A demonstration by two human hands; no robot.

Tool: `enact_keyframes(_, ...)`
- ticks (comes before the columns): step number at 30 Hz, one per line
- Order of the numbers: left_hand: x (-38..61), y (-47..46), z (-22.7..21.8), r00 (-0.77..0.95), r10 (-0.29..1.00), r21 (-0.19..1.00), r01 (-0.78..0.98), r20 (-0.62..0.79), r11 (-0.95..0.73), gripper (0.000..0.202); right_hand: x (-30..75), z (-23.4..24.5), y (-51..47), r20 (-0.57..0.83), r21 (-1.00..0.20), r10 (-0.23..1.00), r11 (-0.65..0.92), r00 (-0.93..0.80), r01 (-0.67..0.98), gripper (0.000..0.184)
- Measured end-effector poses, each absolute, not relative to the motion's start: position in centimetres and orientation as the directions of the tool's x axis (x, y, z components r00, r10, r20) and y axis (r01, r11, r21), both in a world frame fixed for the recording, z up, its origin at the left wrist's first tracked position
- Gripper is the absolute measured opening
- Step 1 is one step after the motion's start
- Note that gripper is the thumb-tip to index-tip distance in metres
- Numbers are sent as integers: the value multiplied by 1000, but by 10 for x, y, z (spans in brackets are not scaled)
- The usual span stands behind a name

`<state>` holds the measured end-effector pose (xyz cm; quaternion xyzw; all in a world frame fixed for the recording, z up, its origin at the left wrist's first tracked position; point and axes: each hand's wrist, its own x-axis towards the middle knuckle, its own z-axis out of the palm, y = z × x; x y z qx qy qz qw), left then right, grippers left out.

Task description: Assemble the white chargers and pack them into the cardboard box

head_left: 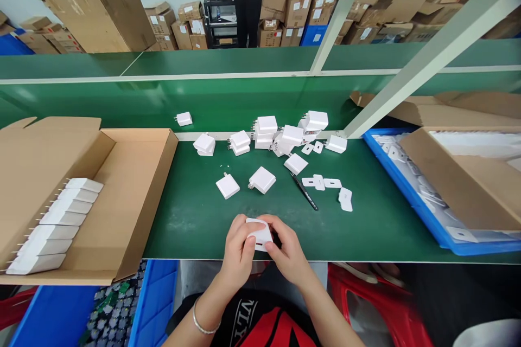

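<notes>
Between my two hands, close to the front edge of the green table [191, 227], is a white charger [261, 236] with a dark port slot facing me. My left hand [239, 246] grips its left side, and the fingers of my right hand [285, 246] are closed on its right side. Beyond my hands lie two loose white chargers with their prongs out, a left one [228, 186] and a right one [262, 180]. A pair of black tweezers [304, 191] lies right of them, beside several flat white cover pieces [345, 199].
More white chargers [266, 129] are grouped along the table's back strip. At left, an open cardboard box [138, 211] holds a row of chargers [52, 233]. A blue tray [407, 195] with white parts and a carton stands right. A slanted white post [427, 46] rises there. A person [249, 0] stands behind.
</notes>
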<state>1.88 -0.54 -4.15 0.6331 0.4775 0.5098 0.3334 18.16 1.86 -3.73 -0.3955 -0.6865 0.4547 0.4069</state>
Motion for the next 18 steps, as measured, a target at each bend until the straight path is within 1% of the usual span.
enact_keyframes(3, 16, -6, -43, 39, 945, 919, 224, 324, -324, 53, 180, -36, 18, 166, -955, 917, 241, -363, 172, 46)
enact_keyframes(6, 14, -7, -45, 106, 937, 924, 164, 332, -346, 61, 181, -36, 19, 165, -967, 921, 222, -354, 128, 44)
enact_keyframes(10, 14, -8, -47, 166, 910, 893, 190, 380, -408, 48, 185, -42, 19, 191, -975, 934, 215, -302, 49, 53)
enact_keyframes(13, 17, -8, -48, 185, 888, 874, 178, 422, -452, 43, 186, -45, 19, 206, -977, 939, 211, -277, -11, 59)
enact_keyframes(15, 20, -9, -48, 162, 894, 885, 150, 419, -442, 40, 186, -45, 19, 200, -979, 939, 202, -281, -24, 60)
enact_keyframes(18, 25, -11, -47, 104, 914, 907, 123, 393, -404, 34, 184, -43, 18, 186, -982, 937, 188, -297, -22, 55)
